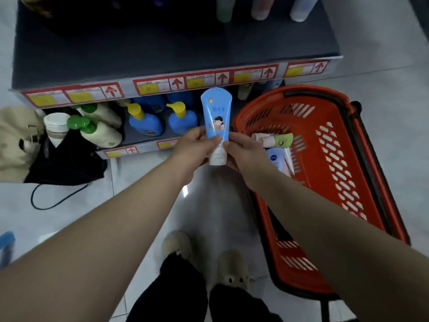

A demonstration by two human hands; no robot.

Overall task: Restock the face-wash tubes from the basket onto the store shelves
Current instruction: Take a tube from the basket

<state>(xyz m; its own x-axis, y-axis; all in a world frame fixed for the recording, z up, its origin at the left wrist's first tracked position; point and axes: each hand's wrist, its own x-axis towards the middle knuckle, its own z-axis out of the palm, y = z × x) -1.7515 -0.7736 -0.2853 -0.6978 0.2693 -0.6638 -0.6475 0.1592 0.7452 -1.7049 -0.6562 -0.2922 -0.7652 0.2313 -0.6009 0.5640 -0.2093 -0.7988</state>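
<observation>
Shelves (162, 49): dark, two tiers, with red-arrow price labels. One tube appears to be out and readied for shelving; next it needs carrying forward to a free slot.
Basket (348, 173): red, on the floor at the right, with other tubes (276, 139) still lying inside.
Left hand (197, 145): fingers pinch the tube's lower left side.
Right hand (243, 149): pinches the opposite side, near the cap.
Blue tube (216, 112): held upright in front of the shelf edge, crimped end up, cartoon figure on its face.
Cap (217, 156): white, pointing down.

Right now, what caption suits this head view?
Left hand and right hand hold a blue tube cap-down before the shelves, red basket beside.
</observation>
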